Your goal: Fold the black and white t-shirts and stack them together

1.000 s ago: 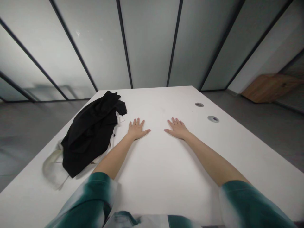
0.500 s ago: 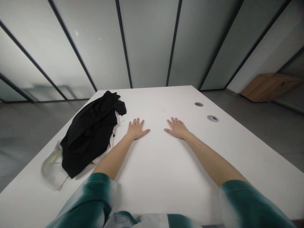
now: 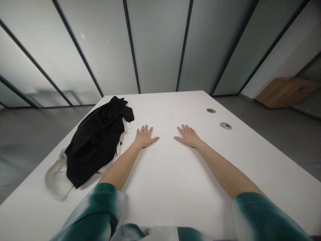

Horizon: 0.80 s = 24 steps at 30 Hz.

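Observation:
My left hand (image 3: 144, 137) lies palm down on the white table (image 3: 165, 180), fingers spread, with nothing in it. Opposite it, my right hand (image 3: 188, 136) rests flat on the same surface, its fingers also apart and holding nothing. The two thumbs point toward each other across a gap. To the left of my left hand is a crumpled heap of black cloth (image 3: 97, 144), close to it but apart from the fingers. White cloth (image 3: 56, 180) shows from under the black heap, on its left side and along its right edge.
Two round grommets (image 3: 226, 126) are set in the tabletop toward the right edge. Frosted glass panels (image 3: 157, 47) with dark frames stand beyond the table's far edge. A wooden cabinet (image 3: 283, 92) sits on the grey floor (image 3: 250, 110) at the far right.
Both hands stay in place on the table. The whole view has shifted very slightly, and the cloth has not moved.

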### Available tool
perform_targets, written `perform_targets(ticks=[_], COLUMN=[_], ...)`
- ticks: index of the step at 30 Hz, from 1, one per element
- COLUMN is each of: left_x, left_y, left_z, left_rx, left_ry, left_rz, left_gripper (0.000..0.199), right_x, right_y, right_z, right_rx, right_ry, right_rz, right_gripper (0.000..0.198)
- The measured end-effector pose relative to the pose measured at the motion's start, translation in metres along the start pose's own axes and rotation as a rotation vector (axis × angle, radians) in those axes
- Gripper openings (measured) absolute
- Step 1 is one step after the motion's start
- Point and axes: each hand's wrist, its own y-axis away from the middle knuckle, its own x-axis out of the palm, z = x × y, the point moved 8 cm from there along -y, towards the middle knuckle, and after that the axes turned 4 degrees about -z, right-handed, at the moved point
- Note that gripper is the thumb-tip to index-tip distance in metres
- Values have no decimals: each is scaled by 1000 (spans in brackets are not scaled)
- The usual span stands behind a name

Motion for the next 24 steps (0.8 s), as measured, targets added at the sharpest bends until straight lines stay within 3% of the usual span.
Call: perform_targets(ticks=[24], left_x=[1], left_y=[1], left_z=[0], left_rx=[1], left_ry=[-18], left_rz=[30], left_gripper=[95], right_x=[-5], right_y=[3], right_z=[2], right_rx=[6], right_ry=[-4], right_rz=[6], right_gripper=[94])
